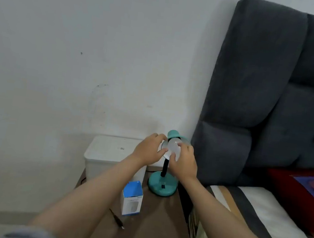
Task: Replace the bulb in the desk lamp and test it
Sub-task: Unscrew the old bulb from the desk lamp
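Observation:
A teal desk lamp stands on the brown bedside table [150,227], its round base [162,185] near the bed and its shade [184,141] turned toward me. A white bulb [174,147] sits in the mouth of the shade. My right hand [184,162] grips the bulb with fingers wrapped around it. My left hand [149,150] holds the left rim of the shade, thumb and fingers pinching it. A blue and white bulb box [132,198] stands upright on the table in front of the lamp.
A white lidded box [108,152] sits at the back left of the table. A thin dark cable end [117,218] lies near the front. A dark grey padded headboard [264,92] and the bed [258,220] are on the right, close to the lamp.

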